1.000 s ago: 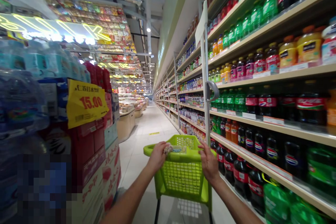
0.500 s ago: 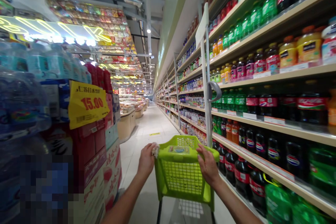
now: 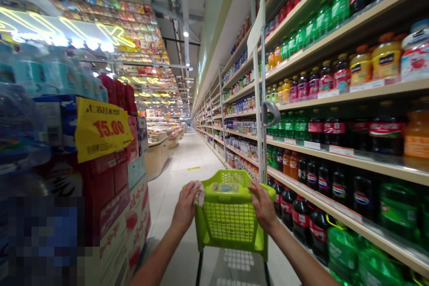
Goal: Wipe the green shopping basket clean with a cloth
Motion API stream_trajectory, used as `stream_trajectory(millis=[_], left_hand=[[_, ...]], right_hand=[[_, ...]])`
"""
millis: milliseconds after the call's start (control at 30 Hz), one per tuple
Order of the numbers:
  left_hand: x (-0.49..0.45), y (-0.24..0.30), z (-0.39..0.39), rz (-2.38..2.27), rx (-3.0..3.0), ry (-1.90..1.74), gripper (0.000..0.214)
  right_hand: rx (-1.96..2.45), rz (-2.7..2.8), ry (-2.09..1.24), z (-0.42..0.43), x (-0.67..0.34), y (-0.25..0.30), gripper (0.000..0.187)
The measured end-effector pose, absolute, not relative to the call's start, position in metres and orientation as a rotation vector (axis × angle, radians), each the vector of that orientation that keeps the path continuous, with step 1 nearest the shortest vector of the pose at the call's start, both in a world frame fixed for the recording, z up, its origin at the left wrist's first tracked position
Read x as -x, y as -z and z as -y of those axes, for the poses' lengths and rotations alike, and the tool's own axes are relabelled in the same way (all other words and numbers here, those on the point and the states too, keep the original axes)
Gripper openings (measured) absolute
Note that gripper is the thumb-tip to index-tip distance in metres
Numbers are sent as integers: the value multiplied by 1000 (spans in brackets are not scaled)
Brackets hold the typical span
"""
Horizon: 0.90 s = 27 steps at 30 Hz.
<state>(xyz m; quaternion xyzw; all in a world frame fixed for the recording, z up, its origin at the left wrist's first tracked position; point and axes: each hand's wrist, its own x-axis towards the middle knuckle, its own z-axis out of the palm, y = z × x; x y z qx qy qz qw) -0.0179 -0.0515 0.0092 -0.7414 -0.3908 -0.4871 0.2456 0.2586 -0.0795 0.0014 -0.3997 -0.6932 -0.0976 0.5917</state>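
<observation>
A lime-green plastic shopping cart (image 3: 231,225) stands in front of me, with a grid-patterned basket and dark legs. My left hand (image 3: 185,205) grips the left end of its handle (image 3: 223,192), with a crumpled white tissue (image 3: 199,193) at the fingers. On the handle's right end lies my right hand (image 3: 263,205), its fingers curled over the top. Between the hands, a small label panel (image 3: 225,187) is set into the handle. The undersides of both hands are hidden.
Drink shelves (image 3: 335,98) line the right side; a metal pole with a grey curved handle (image 3: 271,114) stands beside them. Stacked boxes and bottle packs rise close on the left, bearing a yellow price sign (image 3: 102,129). A pale tiled aisle (image 3: 182,152) runs ahead past wooden bins (image 3: 157,158).
The yellow sign and left stack have shifted leftward and come slightly nearer. The cart appears a little further left in view; both hands keep their places on its handle.
</observation>
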Motion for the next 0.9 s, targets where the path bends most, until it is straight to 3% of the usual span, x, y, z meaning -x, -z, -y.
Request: stream_trajectory(millis=[233, 467, 600, 767, 900], left_hand=[[-91, -21, 69, 616, 2320, 1022, 30], [6, -9, 50, 910, 2128, 1241, 34], [-29, -18, 54, 958, 2215, 1250, 35], [-83, -32, 65, 700, 2509, 1040, 38], [-51, -27, 51, 982, 2470, 1275, 38]], right_hand=[[910, 1643, 209, 80, -262, -4, 40], [914, 1602, 155, 80, -267, -4, 39], [933, 1564, 118, 78, -264, -5, 39], [953, 1588, 126, 79, -269, -7, 40], [1017, 1651, 206, 89, -263, -19, 44]])
